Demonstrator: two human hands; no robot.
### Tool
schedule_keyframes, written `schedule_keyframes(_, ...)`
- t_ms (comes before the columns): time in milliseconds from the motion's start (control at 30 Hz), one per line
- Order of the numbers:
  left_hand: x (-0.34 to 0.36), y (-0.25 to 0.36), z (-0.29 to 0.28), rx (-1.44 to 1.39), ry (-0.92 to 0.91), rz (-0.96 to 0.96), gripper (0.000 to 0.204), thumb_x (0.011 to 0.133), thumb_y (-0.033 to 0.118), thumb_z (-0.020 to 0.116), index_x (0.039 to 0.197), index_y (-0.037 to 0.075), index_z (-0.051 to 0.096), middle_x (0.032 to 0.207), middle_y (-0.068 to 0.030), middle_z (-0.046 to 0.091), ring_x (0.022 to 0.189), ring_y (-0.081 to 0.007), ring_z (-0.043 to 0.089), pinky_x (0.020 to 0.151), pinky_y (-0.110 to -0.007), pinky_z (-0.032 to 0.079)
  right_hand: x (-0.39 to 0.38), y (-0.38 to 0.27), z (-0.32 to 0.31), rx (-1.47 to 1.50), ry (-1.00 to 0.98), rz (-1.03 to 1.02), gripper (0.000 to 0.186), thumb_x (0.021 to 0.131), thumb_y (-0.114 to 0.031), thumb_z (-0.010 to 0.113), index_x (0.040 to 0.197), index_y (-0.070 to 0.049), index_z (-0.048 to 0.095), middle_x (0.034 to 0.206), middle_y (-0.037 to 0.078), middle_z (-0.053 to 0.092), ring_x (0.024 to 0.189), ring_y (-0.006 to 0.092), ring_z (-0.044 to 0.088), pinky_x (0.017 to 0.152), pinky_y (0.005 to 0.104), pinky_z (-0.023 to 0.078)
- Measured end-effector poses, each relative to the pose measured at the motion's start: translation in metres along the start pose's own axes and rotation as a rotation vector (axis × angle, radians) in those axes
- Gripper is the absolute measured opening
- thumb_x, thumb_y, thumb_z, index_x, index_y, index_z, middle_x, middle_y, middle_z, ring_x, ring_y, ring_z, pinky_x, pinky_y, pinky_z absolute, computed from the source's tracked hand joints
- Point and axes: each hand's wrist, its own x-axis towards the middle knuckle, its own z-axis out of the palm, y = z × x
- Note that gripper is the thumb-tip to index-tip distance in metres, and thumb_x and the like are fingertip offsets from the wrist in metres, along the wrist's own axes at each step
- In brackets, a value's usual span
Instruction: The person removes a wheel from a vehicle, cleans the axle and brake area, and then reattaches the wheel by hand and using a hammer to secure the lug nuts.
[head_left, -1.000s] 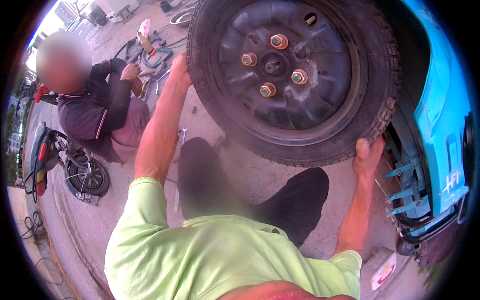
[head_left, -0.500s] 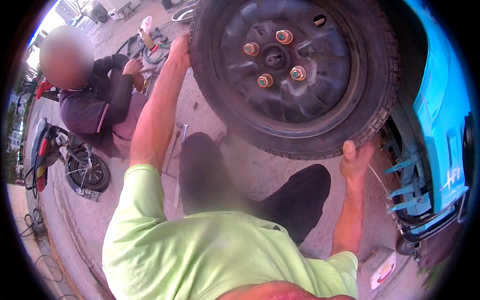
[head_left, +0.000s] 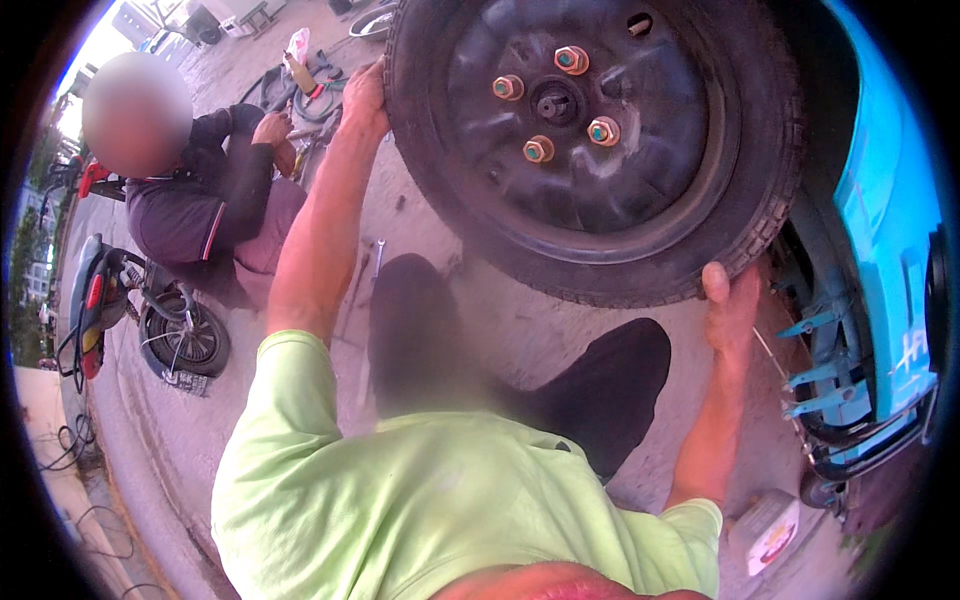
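A wheel (head_left: 590, 215) with a black steel rim and a treaded tyre stands upright before me, partly inside a blue vehicle's wheel arch. Several brass-coloured nuts (head_left: 571, 60) sit on threaded studs around its centre hub (head_left: 553, 105). My left hand (head_left: 366, 97) is pressed to the tyre's left side, its fingers mostly hidden. At the tyre's lower right, my right hand (head_left: 732, 305) grips the tread, thumb up against the sidewall and fingers out of sight behind.
Blue bodywork (head_left: 895, 200) rises at the right. A person (head_left: 185, 215) sits at the left, near a motorbike (head_left: 180, 335). On the ground lie a wrench (head_left: 380, 257) and hoses (head_left: 325, 95). A white box (head_left: 770, 530) stands at the lower right.
My right hand has shifted slightly right and up along the tyre's edge. My left hand keeps its place on the tyre. The whole view has shifted a little.
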Motion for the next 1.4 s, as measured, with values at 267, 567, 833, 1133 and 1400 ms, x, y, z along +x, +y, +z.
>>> schedule_keyframes(267, -0.049, -0.036, -0.007, -0.142, 0.136, 0.048, 0.023, 0.101, 0.013, 0.054, 0.113, -0.007, 0.049, 0.105, -0.0181, 0.063, 0.087, -0.0262, 0.068, 0.072, -0.042, 0.061, 0.018, -0.017, -0.013, -0.116, 0.062, 0.124, 0.103, 0.080, -0.076, 0.057, 0.139, 0.008, 0.046, 0.134, 0.026, 0.055, 0.125, 0.0360, 0.053, 0.106, 0.0449, 0.038)
schedule_keyframes(567, -0.037, -0.018, 0.010, -0.089, 0.164, 0.101, 0.023, 0.101, 0.015, 0.055, 0.113, -0.005, 0.057, 0.102, -0.0131, 0.067, 0.087, -0.0227, 0.068, 0.075, -0.039, 0.059, -0.004, -0.015, -0.007, -0.171, -0.056, 0.127, 0.103, 0.083, -0.076, 0.056, 0.139, 0.011, 0.044, 0.138, 0.026, 0.052, 0.126, 0.0362, 0.051, 0.105, 0.0437, 0.038)
schedule_keyframes(833, -0.039, -0.016, 0.009, -0.040, 0.207, 0.099, 0.020, 0.098, 0.014, 0.062, 0.105, -0.003, 0.055, 0.099, -0.0123, 0.064, 0.084, -0.0211, 0.066, 0.070, -0.037, 0.058, -0.006, -0.011, -0.004, -0.067, -0.045, 0.116, 0.099, 0.083, -0.073, 0.059, 0.135, 0.010, 0.047, 0.126, 0.022, 0.057, 0.113, 0.0296, 0.056, 0.096, 0.0412, 0.043)
schedule_keyframes(1133, -0.031, -0.013, 0.012, -0.042, 0.178, 0.133, 0.023, 0.096, 0.014, 0.064, 0.109, -0.003, 0.057, 0.097, -0.0120, 0.065, 0.083, -0.0198, 0.066, 0.070, -0.036, 0.058, -0.015, 0.011, -0.005, -0.152, -0.047, 0.123, 0.095, 0.081, -0.070, 0.064, 0.132, 0.008, 0.049, 0.099, 0.011, 0.061, 0.074, 0.0157, 0.054, 0.063, 0.0296, 0.042)
schedule_keyframes(1400, -0.036, -0.008, 0.017, -0.059, 0.173, 0.156, 0.026, 0.097, 0.020, 0.063, 0.108, -0.003, 0.060, 0.096, -0.0103, 0.066, 0.081, -0.0208, 0.066, 0.071, -0.037, 0.057, -0.015, -0.007, 0.001, -0.056, -0.024, 0.162, 0.090, 0.079, -0.066, 0.069, 0.128, 0.009, 0.054, 0.120, 0.025, 0.063, 0.115, 0.0360, 0.060, 0.097, 0.0443, 0.045)
